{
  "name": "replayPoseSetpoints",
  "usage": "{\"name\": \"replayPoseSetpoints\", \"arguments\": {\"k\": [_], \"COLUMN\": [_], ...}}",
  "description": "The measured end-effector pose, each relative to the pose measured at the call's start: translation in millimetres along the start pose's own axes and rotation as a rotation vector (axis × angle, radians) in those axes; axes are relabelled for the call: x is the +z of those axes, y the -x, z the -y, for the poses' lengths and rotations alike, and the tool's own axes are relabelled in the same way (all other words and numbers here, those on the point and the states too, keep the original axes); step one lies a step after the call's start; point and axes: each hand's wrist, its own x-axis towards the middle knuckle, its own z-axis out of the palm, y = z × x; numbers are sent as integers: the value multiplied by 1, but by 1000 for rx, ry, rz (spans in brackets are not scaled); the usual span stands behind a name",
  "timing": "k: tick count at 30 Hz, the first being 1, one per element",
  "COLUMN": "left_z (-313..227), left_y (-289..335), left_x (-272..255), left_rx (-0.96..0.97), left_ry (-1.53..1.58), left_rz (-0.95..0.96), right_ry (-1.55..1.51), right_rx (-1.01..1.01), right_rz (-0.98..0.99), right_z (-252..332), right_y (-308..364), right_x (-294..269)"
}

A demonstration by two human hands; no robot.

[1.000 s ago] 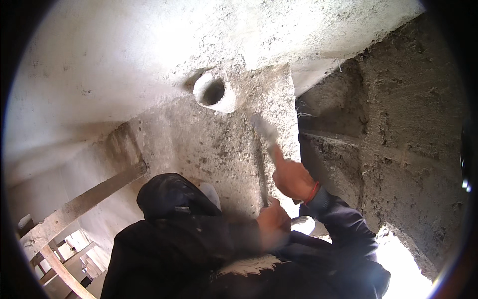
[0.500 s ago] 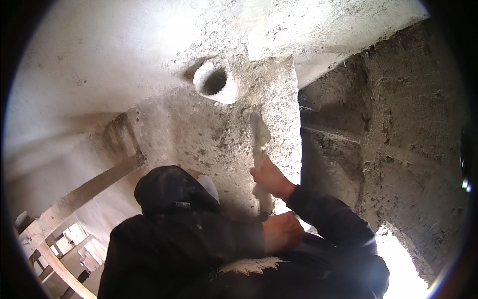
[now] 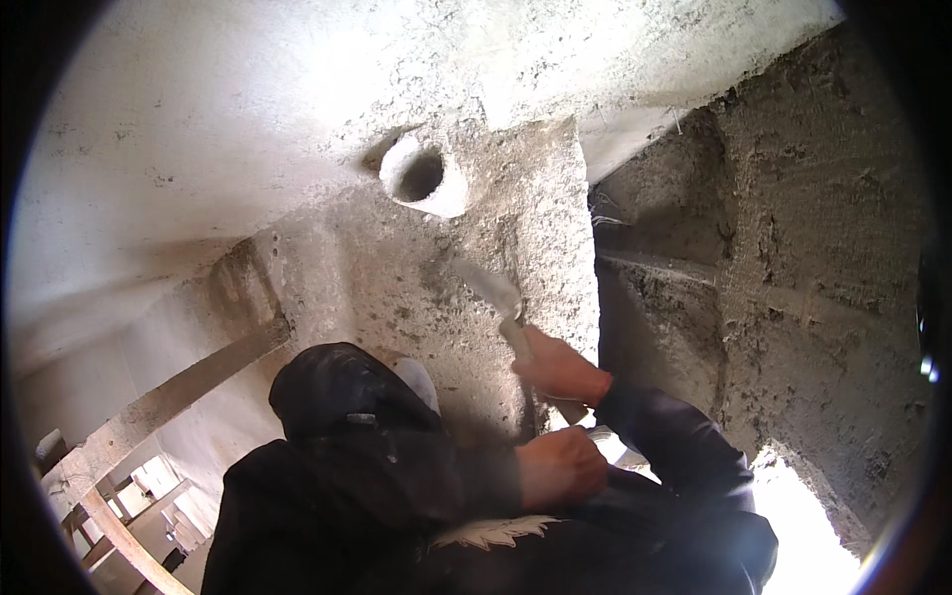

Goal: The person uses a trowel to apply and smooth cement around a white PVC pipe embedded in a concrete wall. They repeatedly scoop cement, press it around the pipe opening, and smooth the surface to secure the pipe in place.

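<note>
My right hand (image 3: pixel 563 365) is closed around the handle of a trowel (image 3: pixel 491 290). Its blade points up and left, low over the rough concrete surface (image 3: pixel 397 268); motion blurs it, so I cannot tell whether it touches. Nearer my body, my left hand (image 3: pixel 562 466) is curled into a fist just below the right wrist. What that fist holds, if anything, is hidden. Ahead of the trowel, a short pale pipe stub (image 3: pixel 451 190) with a dark round opening sticks out of the concrete.
A wooden beam (image 3: pixel 178 382) runs along the left, with more timber (image 3: pixel 129 545) below it. At the right, the concrete ends at an edge beside a dark recess (image 3: pixel 645 327) and a rough wall (image 3: pixel 813 258). Bright light fills a gap (image 3: pixel 803 526) at lower right.
The trowel blade has swung left and nearer me, from pointing almost straight ahead to a slant. My right hand has shifted slightly right and nearer; my left hand remains a fist.
</note>
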Motion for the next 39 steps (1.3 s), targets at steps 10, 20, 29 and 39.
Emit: {"name": "replayPoseSetpoints", "arguments": {"k": [10,20,29,39], "left_z": [0,10,8,12], "left_y": [6,22,17,4], "left_x": [21,40,42,23], "left_rx": [-150,-199,-173,-135], "left_ry": [-107,-21,-176,-194], "left_rz": [-20,-94,-106,47], "right_ry": [327,474,369,416], "right_rx": [-130,-106,-64,-24], "right_rz": [-511,-455,-583,-341], "right_z": [-7,1,10,-3], "right_y": [-51,-26,-29,-43], "right_x": [-86,-78,-78,-107]}}
